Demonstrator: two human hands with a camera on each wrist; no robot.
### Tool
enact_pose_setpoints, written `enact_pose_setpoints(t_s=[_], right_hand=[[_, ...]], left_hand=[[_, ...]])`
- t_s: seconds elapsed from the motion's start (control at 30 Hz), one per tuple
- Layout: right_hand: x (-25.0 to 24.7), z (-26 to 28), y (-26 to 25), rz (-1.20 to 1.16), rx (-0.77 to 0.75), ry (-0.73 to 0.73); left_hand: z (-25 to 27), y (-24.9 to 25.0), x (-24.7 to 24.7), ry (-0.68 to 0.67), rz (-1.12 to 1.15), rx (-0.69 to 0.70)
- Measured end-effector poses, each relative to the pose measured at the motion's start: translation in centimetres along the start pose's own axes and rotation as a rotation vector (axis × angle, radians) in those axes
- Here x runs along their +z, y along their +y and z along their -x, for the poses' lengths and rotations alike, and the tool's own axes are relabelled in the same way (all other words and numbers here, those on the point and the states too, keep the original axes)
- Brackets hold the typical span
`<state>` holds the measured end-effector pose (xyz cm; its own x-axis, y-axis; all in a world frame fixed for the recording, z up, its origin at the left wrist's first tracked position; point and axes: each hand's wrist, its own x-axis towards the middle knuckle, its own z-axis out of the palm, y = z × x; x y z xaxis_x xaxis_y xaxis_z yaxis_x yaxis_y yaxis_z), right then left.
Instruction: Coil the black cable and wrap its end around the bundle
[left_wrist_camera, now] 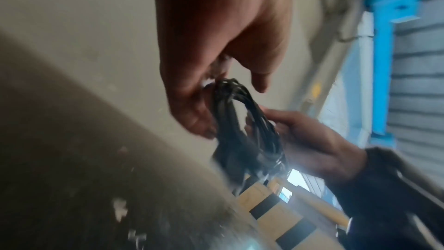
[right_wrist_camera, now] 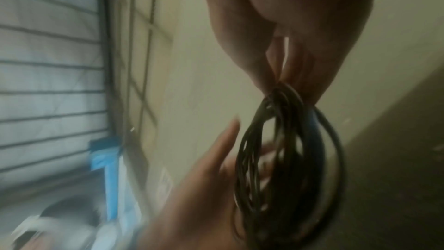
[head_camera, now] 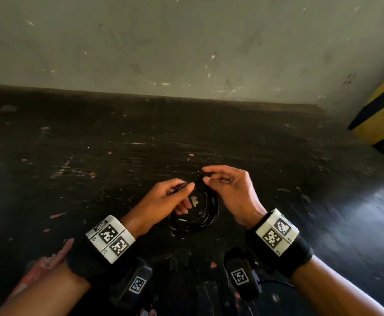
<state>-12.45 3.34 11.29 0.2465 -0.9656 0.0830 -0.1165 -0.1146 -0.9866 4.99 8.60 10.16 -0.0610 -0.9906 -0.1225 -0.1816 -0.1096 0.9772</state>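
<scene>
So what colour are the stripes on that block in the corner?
Yellow and black stripes on the block, clearest in the head view.

A thin black cable (head_camera: 200, 210), wound into a round coil of several loose loops, hangs upright in the air above a dark scuffed floor (head_camera: 95, 156), pinched together at its top and spreading wider toward its bottom.
</scene>
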Motion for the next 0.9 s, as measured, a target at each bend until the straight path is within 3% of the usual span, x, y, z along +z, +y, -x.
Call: enact_pose_setpoints(t_s=[0.17, 0.3, 0.47, 0.7, 0.9], right_hand=[[-3.2, -1.3, 3.2, -0.156, 0.167, 0.239], [-4.5, -1.1, 6.3, -0.203, 0.275, 0.274], [-5.0, -0.6, 10.7, -0.048, 0.414, 0.191], [-5.1, -2.4, 15.0, 0.262, 0.512, 0.1], [-4.5, -2.7, 17.1, 0.466, 0.459, 0.013]], left_hand=[[-0.4, -2.8, 0.6, -0.152, 0.307, -0.259], [-2.2, -5.4, 1.1, 0.029, 0.393, -0.26], [-4.9, -8.5, 1.0, 0.126, 0.273, -0.336], [-7.8, -11.4, 1.8, 0.19, -0.073, -0.369], [-8.4, -13.3, 2.1, 0.203, -0.257, -0.386]])
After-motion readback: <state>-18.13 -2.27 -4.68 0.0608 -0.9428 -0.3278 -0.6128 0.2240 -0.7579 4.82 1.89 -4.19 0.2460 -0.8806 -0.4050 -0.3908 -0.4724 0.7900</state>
